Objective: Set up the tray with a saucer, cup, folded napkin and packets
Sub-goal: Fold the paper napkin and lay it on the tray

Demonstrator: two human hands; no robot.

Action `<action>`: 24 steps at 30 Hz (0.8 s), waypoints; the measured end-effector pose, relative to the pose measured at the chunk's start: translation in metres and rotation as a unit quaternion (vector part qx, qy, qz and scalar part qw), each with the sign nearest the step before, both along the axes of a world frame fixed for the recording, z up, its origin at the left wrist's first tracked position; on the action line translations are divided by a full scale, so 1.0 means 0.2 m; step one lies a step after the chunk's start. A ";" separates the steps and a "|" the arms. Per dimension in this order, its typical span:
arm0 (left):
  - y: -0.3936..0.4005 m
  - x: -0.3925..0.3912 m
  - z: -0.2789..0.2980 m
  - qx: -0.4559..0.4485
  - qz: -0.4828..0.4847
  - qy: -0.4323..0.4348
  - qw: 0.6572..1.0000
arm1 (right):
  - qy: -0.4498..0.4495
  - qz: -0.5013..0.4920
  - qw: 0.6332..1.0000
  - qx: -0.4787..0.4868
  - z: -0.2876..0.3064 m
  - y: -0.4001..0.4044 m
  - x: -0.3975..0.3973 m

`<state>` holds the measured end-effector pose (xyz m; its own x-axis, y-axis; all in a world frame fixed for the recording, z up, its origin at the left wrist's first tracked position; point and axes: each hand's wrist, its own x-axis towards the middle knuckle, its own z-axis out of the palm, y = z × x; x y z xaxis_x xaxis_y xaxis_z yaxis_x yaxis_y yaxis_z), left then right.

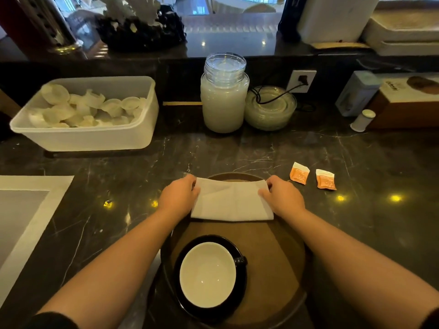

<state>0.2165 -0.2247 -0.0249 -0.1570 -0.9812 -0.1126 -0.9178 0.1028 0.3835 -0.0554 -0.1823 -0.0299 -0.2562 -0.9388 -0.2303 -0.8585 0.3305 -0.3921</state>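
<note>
A round brown tray (280, 248) lies on the dark marble counter in front of me. On its near part stands a black saucer (184, 302) with a cup (207, 274), white inside, its black handle pointing right. Across the tray's far part lies a white napkin (231, 201), folded into a wide band. My left hand (179, 197) pinches its left end and my right hand (281, 195) pinches its right end. Two orange-and-white packets (299, 173) (325, 179) lie on the counter just right of the tray's far edge.
A white tub (90, 136) of small creamer cups sits at the back left. A glass jar (223, 100) and a stack of glass dishes (270, 109) stand behind the tray. A white placemat (28, 210) lies at the left; boxes and a small shaker (362, 119) at the back right.
</note>
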 end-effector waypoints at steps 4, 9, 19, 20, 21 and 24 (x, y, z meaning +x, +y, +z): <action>0.03 -0.01 -0.05 -0.045 -0.016 -0.099 0.994 | 0.076 0.010 0.997 -0.017 -0.02 0.03 0.02; 0.09 0.01 -0.08 -0.157 -0.201 -0.174 0.951 | 0.053 -0.012 0.997 -0.052 -0.02 0.11 0.02; -0.02 -0.01 0.00 -0.124 -0.157 -0.159 0.967 | -0.065 -0.059 0.996 -0.003 0.03 0.08 0.03; -0.02 -0.01 0.01 -0.129 -0.157 -0.162 0.966 | -0.064 -0.056 0.996 -0.001 0.03 0.07 0.03; -0.02 -0.01 0.02 -0.133 -0.158 -0.165 0.964 | -0.063 -0.053 0.997 0.001 0.03 0.06 0.03; -0.01 0.01 0.02 -0.133 -0.169 -0.177 0.960 | -0.056 -0.048 0.997 0.013 0.02 0.07 0.02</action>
<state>0.2185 -0.2264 -0.0199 -0.4705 -0.8819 0.0299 -0.8823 0.4699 -0.0275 -0.0510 -0.1681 -0.0255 -0.3159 -0.9044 -0.2869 -0.7735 0.4206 -0.4742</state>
